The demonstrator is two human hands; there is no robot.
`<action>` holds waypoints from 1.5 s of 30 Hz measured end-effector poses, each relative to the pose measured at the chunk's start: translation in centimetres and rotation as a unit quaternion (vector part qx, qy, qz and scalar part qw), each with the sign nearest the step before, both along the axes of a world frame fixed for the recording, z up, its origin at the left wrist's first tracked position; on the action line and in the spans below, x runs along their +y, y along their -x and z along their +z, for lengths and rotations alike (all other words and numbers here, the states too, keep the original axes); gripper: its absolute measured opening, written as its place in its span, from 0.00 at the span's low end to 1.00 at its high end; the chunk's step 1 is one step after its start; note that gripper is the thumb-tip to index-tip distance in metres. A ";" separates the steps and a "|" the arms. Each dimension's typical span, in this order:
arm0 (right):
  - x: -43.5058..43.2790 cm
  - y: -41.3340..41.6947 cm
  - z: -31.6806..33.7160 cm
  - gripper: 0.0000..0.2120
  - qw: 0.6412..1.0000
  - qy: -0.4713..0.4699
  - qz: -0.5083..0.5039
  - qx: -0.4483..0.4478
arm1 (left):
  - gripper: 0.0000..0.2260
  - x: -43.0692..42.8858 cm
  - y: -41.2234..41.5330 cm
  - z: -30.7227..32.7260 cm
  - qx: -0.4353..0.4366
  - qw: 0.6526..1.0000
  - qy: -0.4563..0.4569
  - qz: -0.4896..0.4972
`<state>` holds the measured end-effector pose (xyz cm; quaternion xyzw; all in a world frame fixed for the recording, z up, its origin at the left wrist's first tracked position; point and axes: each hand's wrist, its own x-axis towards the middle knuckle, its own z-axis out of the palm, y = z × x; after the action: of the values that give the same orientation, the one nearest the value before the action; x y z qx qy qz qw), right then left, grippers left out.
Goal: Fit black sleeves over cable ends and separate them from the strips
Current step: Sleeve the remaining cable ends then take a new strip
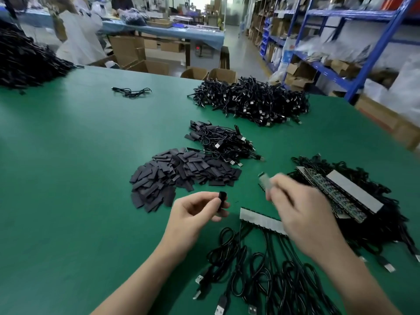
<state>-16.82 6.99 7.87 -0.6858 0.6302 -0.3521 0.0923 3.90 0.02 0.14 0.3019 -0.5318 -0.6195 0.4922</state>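
Note:
My left hand [195, 211] pinches one black sleeve [222, 198] between thumb and fingers, held above the green table [68, 178]. My right hand [300, 208], blurred by motion, grips a small grey cable end piece [265, 181] just right of it. Beneath my right hand lies a grey strip [261, 220] with several black USB cables [250, 269] hanging from it toward me. A heap of loose black sleeves [179, 176] lies ahead of my left hand.
A stack of strips with cables [345, 196] lies at the right. A small pile of sleeved cables [225, 139] and a large cable pile [252, 101] sit farther back. A dark heap [25, 60] fills the far left corner. Blue shelving [341, 42] stands at the right.

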 end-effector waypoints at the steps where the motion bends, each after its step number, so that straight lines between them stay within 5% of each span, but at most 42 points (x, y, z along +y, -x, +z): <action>1: 0.1 -0.2 -1.2 0.17 1.000 -0.026 -0.001 0.011 | 0.08 0.1 -0.2 -0.2 -0.027 0.999 0.028 0.005; 8: 0.0 -2.0 -5.7 0.20 0.995 -0.087 0.046 -0.025 | 0.09 -1.0 -1.5 -0.9 -0.225 0.935 0.268 0.049; 14: 0.1 -2.0 -6.9 0.19 0.993 -0.075 0.049 -0.072 | 0.07 -1.2 -1.5 -0.9 -0.310 0.870 0.380 0.052; 45: 0.6 -1.7 -7.6 0.20 0.991 -0.120 0.051 -0.003 | 0.09 -1.8 -1.6 -1.1 -0.347 0.843 0.410 -0.025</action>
<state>-15.09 7.57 0.31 -0.7001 0.6315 -0.2712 0.1937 5.54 -1.77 -0.95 0.2546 -0.8806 -0.2123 0.3386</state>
